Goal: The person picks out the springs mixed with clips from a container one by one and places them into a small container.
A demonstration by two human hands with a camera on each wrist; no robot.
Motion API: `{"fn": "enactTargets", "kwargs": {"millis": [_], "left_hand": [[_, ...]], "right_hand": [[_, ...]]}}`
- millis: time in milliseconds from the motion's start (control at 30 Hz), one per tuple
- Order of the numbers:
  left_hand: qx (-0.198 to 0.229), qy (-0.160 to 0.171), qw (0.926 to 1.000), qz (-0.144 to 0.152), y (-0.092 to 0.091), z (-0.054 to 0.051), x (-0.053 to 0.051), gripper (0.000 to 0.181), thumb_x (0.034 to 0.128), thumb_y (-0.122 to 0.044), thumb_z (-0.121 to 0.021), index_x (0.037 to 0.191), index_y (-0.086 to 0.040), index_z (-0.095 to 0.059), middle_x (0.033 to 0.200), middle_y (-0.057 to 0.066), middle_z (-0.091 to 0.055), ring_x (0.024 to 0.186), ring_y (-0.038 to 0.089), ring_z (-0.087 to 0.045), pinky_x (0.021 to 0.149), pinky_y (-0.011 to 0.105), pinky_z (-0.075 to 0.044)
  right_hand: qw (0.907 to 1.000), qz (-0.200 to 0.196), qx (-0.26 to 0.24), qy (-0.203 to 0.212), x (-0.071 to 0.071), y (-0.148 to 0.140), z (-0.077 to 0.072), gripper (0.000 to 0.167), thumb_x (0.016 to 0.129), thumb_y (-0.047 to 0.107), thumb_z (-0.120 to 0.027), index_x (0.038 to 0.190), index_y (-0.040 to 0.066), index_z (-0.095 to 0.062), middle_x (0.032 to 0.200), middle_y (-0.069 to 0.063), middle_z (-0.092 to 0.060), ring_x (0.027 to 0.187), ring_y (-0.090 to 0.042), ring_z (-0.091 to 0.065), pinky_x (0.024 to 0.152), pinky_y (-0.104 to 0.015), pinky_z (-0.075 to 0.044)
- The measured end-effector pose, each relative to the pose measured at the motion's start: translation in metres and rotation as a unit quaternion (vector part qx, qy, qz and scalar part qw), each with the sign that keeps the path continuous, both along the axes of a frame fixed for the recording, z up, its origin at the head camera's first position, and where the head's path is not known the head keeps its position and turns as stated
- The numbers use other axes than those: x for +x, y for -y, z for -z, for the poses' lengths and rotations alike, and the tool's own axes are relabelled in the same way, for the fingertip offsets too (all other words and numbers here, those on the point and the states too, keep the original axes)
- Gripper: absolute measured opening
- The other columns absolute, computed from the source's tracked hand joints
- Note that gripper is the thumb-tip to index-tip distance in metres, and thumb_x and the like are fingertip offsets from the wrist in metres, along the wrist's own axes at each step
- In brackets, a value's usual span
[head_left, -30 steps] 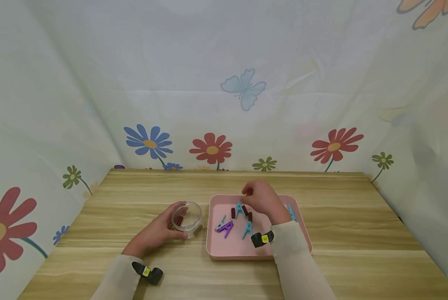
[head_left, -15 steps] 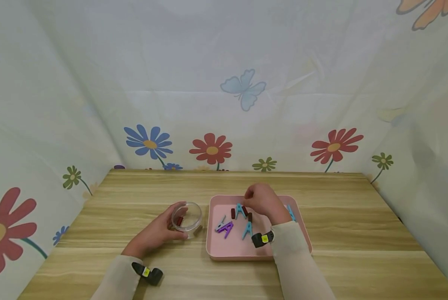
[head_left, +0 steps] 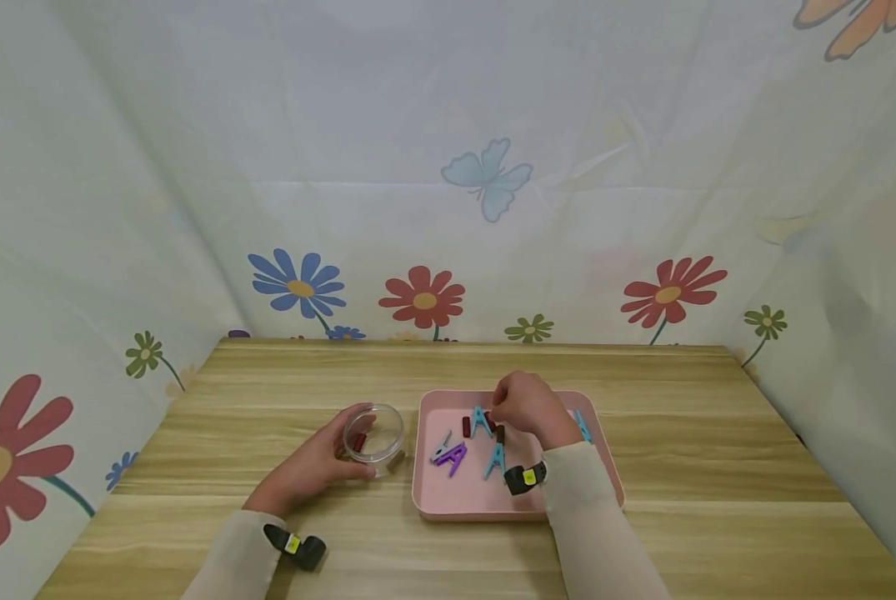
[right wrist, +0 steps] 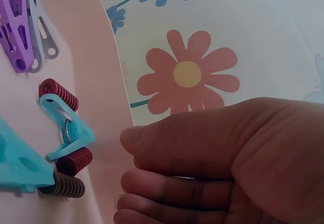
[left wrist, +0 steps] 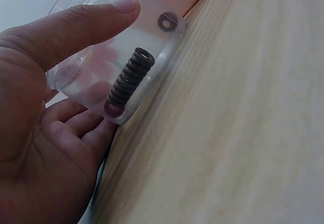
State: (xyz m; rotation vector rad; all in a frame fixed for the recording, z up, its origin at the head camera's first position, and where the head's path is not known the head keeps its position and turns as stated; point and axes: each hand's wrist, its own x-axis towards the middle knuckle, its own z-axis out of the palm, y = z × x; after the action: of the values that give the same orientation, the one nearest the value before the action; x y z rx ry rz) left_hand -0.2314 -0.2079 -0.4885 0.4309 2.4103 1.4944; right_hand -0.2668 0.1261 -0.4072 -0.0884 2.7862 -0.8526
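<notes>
In the head view my left hand (head_left: 318, 460) grips a clear round plastic jar (head_left: 373, 456). The left wrist view shows a dark coil spring (left wrist: 130, 77) inside it, with a ring-like spring end (left wrist: 167, 21) farther along. My right hand (head_left: 532, 407) hovers over the back of a pink tray (head_left: 485, 515), its fingers loosely bent. Nearest its fingertips lies a dark red spring (right wrist: 75, 161), against a light blue clothespin (right wrist: 68, 128). Another red spring (right wrist: 59, 93) touches that clothespin's other side. A brown spring (right wrist: 68, 185) lies beside a second blue clothespin (right wrist: 23, 161).
A purple clothespin (head_left: 452, 457) and a grey clothespin (head_left: 442, 448) lie together at the tray's left. Another blue clothespin (head_left: 583, 426) rests by the right wall. The wooden table (head_left: 718, 450) meets a flower-printed cloth (head_left: 568, 275) at its back edge.
My right hand has moved slightly down and toward me, closer to the red spring by the blue clothespin. The left hand and the jar have stayed in place.
</notes>
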Motion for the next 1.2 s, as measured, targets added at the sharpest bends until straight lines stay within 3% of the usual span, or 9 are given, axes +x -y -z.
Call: {"fn": "enactTargets", "kwargs": {"millis": [567,1200], "left_hand": [[-0.005,-0.008,1.0000,0.000,0.000,0.001,-0.001,0.091,0.0731,-0.031,-0.085,0.145,-0.037,-0.029,0.154,0.005,-0.038,0.141,0.029,-0.039,0.116,0.052,-0.028],[-0.011,0.002,0.9999,-0.010,-0.002,-0.004,0.002,0.091,0.0736,-0.030,-0.084,0.146,-0.035,-0.029,0.154,0.005,-0.038,0.141,0.029,-0.039,0.116,0.051,-0.028]], "right_hand": [[0.9997,0.014,-0.009,0.019,0.002,0.000,0.004,0.005,0.082,0.012,-0.077,0.084,0.011,-0.072,0.080,-0.005,-0.066,0.072,-0.021,-0.058,0.058,-0.026,-0.049],[0.9994,0.004,0.008,0.032,0.000,-0.002,0.012,0.012,0.082,0.010,-0.075,0.070,0.009,-0.072,0.066,-0.005,-0.065,0.054,-0.016,-0.052,0.048,-0.026,-0.042]]}}
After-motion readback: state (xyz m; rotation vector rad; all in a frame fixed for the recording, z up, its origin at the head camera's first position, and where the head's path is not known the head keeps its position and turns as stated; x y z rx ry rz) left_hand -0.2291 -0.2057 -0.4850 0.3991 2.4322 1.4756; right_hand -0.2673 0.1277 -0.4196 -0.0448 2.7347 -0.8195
